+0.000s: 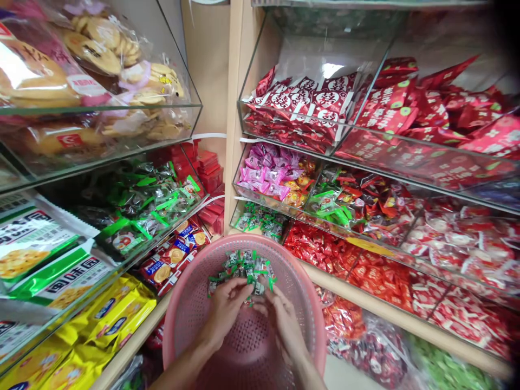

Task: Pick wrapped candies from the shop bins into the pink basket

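My left hand [226, 309] and right hand [284, 319] meet inside the round pink perforated plastic basket [190, 303] just below me, both cupped with fingers curled around a heap of small green-and-white wrapped candies [244, 271], which I hold bunched between the two palms against the basket's far wall. Just past my fingertips, beyond the basket rim, a clear bin of the same green-and-white candies [260, 219] sits on the wooden shelf. Left of my left hand lie yellow snack packets [109, 319] and red-and-blue biscuit packs [174, 257]. Right of my right hand stretch bins of red wrapped sweets [320, 246]. Farther up are pink wrapped candies [264, 170], and highest, red foil pouches [309, 103] behind glass.
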A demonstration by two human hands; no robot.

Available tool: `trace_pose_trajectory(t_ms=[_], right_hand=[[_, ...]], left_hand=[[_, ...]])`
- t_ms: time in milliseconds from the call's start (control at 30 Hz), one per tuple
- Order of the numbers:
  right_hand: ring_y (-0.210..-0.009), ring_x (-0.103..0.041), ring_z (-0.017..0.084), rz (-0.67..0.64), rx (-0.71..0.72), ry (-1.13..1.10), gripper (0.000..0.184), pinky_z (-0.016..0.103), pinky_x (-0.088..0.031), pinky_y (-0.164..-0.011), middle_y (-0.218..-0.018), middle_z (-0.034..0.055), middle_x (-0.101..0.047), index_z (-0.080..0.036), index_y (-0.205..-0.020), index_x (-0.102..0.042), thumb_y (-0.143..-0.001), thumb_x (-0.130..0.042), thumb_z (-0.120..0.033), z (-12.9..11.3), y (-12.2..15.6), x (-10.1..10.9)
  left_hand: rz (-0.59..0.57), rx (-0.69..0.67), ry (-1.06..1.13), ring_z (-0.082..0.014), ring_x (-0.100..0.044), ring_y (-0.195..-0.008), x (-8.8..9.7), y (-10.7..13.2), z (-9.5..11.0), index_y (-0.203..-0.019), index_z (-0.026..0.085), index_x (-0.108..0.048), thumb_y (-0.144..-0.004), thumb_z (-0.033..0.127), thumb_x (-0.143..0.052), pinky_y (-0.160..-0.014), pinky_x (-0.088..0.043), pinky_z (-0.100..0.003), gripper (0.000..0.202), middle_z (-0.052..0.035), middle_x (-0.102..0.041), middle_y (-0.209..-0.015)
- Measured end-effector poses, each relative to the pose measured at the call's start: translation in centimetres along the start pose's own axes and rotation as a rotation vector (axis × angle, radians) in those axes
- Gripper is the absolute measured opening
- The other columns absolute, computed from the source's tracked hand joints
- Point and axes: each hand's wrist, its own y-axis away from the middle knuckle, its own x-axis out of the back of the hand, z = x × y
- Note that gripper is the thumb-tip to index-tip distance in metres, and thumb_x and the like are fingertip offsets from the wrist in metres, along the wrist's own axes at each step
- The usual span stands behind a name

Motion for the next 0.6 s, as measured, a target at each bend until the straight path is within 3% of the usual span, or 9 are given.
trace_pose_trajectory(t_ms=[200,400,600], right_hand=[[-0.078,-0.061,0.018,0.12,0.12,0.241,0.044,0.029,-0.049,-0.068,-0.099,0.005,-0.068,-0.02,-0.112,-0.064,-0.082,-0.051,-0.049,1.4,-0.1,-0.4],[-0.09,-0.057,0.02,0.194,0.157,0.31,0.044,0.028,-0.045,-0.076,-0.097,0.005,-0.068,-0.018,-0.106,-0.067,-0.084,-0.048,-0.051,2.1,0.0,0.0],[-0.067,-0.053,0.015,0.252,0.225,0.315,0.042,0.023,-0.04,-0.062,-0.072,0.0007,-0.063,-0.016,-0.088,-0.068,-0.084,-0.047,-0.052,2.2,0.2,-0.4]], left_hand=[[0.111,-0.044,-0.037,-0.0139,-0.055,-0.067,0.1,0.4,-0.2,-0.081,0.016,-0.066,-0.068,0.044,-0.066,-0.059,-0.044,-0.022,0.031,-0.0018,-0.062,-0.073],[0.136,-0.058,-0.032,-0.0121,-0.053,-0.066,-0.2,1.1,0.9,-0.072,0.016,-0.063,-0.068,0.043,-0.065,-0.061,-0.041,-0.021,0.027,0.0004,-0.059,-0.068],[0.167,-0.023,0.093,-0.0128,-0.055,-0.069,-1.0,1.1,0.6,-0.073,0.016,-0.061,-0.067,0.045,-0.066,-0.065,-0.043,-0.023,0.03,-0.0001,-0.06,-0.071]])
